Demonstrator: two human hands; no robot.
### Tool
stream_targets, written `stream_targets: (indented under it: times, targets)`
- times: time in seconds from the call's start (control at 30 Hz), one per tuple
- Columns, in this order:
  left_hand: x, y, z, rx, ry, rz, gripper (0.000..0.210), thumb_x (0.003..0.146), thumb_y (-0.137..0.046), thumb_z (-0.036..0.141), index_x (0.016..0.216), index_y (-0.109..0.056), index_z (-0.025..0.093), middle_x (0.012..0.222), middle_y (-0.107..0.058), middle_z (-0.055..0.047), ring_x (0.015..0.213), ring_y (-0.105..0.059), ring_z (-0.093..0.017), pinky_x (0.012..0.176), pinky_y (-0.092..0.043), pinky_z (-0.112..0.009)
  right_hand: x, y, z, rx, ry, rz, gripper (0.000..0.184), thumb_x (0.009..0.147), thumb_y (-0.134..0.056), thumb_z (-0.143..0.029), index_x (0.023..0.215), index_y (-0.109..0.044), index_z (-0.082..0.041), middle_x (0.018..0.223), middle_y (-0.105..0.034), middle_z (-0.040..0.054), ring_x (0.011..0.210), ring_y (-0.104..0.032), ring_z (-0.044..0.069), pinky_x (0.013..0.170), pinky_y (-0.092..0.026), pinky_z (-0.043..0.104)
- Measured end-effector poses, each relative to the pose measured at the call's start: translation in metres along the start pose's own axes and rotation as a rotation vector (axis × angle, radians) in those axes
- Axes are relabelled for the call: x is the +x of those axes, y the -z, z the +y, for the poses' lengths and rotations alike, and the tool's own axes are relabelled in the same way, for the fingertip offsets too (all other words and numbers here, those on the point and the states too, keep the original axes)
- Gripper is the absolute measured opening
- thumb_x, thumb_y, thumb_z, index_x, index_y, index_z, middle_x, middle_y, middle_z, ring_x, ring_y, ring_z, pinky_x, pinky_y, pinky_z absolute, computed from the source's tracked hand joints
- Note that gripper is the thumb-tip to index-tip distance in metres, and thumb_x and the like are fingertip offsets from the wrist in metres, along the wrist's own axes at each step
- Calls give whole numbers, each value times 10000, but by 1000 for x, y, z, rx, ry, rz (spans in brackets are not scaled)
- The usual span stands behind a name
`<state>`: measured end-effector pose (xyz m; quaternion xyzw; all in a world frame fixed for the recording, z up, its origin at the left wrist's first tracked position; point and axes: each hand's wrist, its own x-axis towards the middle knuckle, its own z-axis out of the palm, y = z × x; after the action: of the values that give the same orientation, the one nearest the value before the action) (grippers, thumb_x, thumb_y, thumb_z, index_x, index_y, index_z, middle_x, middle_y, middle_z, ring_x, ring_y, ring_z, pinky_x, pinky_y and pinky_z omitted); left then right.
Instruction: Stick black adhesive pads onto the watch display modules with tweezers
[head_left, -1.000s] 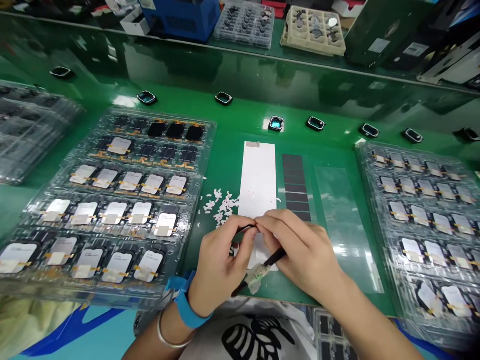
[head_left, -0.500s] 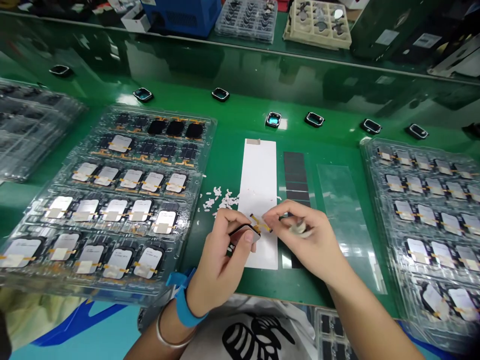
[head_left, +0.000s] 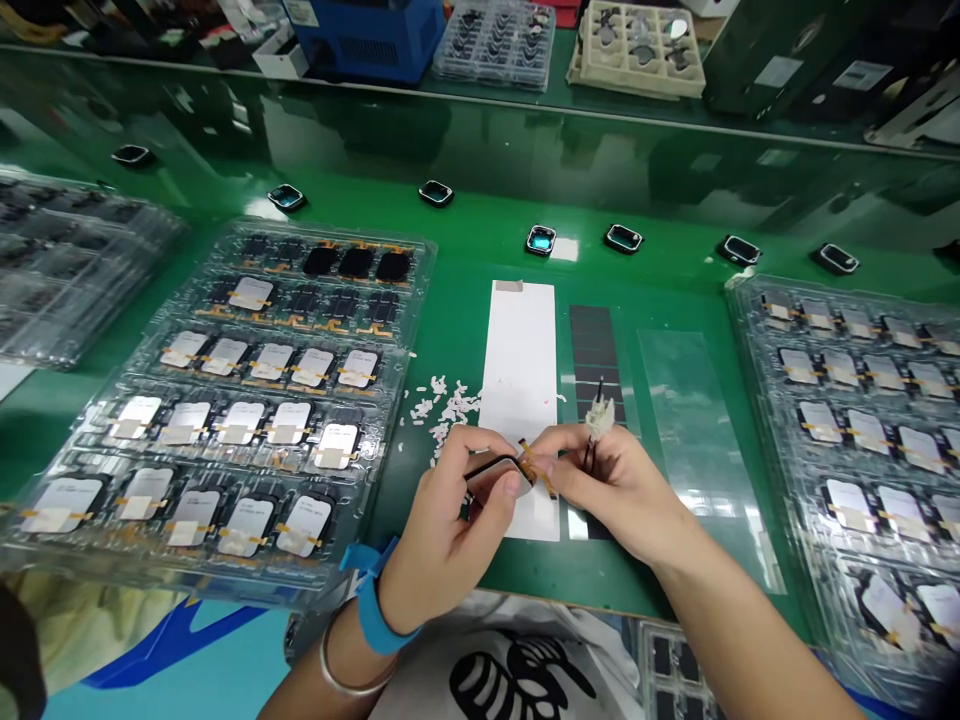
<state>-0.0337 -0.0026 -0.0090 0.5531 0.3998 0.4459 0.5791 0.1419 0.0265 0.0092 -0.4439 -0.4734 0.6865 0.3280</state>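
My left hand (head_left: 446, 515) is closed round the edges of a small watch screen (head_left: 491, 463), which is tilted, with its dark rim facing up. An orange flex cable (head_left: 525, 452) sticks out from the screen's right end. At that cable, the thumb and forefinger of my right hand (head_left: 626, 490) are pinched together. Dark tweezers (head_left: 600, 415) with a whitish wrapping lie in the same hand, pointing away from me. Both hands are above a white paper strip (head_left: 517, 360). How firmly the cable is gripped is hidden by the fingers.
A clear tray (head_left: 420, 300) of screens stands left, another tray (head_left: 750, 290) right. White scraps (head_left: 450, 405) lie left of the paper. Beside it are a dark strip sheet (head_left: 592, 340) and clear film (head_left: 675, 370). Several watch cases, one being a case (head_left: 541, 240), line the back.
My right hand has closed in on the flex cable, and its fingers now meet it. The tweezers in that hand have swung up so their points face away. My left hand keeps the screen.
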Motion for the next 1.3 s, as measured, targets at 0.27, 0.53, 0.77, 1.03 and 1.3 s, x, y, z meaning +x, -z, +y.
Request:
stream_targets:
  times: [0.27,0.53,0.77,1.03,1.3]
  targets:
    - [0,2,0,105,36,-17,50,1041,-468,299,1059,-436,265,728,-474,58,598,-408,-81,541,-320,-203,-2,-2,2,-54,-18,45,316,832,-688,-486,778,-710,-176,573,-465,-21,520,-312,81,452,-199,242]
    - [-4,3,-4,-68,140,-59,164,1039,-434,415,1108,-415,267,770,-443,43,635,-370,-105,564,-317,-234,-1,-10,4,-159,71,160,238,831,-682,-398,766,-706,-170,509,-297,-84,486,-222,64,457,-175,235]
    - [2,1,3,-79,180,-85,148,1047,-414,403,1078,-397,260,729,-434,53,630,-384,-104,568,-339,-222,-3,-11,4,-218,148,199,188,855,-660,-335,767,-687,-171,517,-246,-99,488,-234,57,467,-190,224]
    - [1,1,-3,2,139,-38,95,1045,-446,335,1081,-415,253,709,-440,58,602,-399,-93,535,-333,-196,-3,-7,0,-264,149,203,205,874,-624,-361,800,-704,-187,557,-411,-60,515,-341,79,483,-267,227]
    - [2,-1,1,305,47,-42,65,1053,-382,276,1071,-425,231,836,-615,-7,746,-597,-150,673,-449,-273,12,18,-19,-1020,213,503,317,800,-670,-249,562,-468,-199,570,-457,-30,523,-338,102,528,-225,270]
